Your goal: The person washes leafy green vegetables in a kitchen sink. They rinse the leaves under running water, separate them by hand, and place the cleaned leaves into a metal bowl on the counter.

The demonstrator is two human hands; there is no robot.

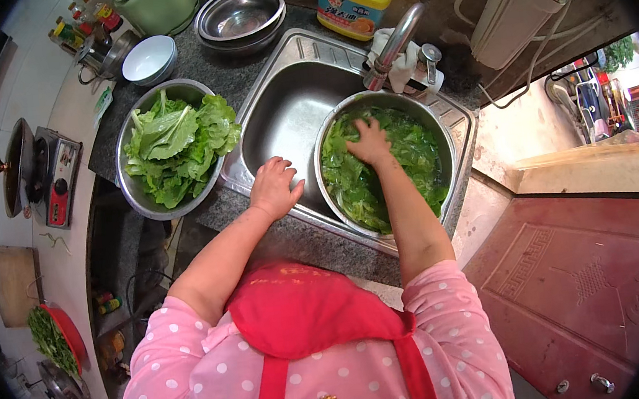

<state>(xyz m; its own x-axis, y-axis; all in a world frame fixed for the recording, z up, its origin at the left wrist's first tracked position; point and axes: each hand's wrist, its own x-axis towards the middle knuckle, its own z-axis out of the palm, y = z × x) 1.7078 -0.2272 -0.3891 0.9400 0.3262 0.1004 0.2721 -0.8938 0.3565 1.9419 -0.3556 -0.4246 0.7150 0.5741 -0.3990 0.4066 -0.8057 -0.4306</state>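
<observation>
A large round metal basin (449, 181) sits at the right side of the stainless steel sink (293, 109). Leafy greens (346, 179) float in the water that fills it. My right hand (370, 141) reaches into this basin, fingers spread over the leaves, gripping nothing that I can see. Over the sink's front rim, my left hand (275, 187) holds nothing, its fingers slightly bent and the thumb apart. To its left, a second metal basin (138, 202) is heaped with lettuce-like leaves (175, 138) that show no water around them.
A chrome faucet (391, 48) rises behind the basin. Along the back stand a yellow detergent jug (355, 0), stacked metal bowls (241, 14) and white bowls (149, 60). A gas stove (60, 175) is at far left, a red door (581, 278) at right.
</observation>
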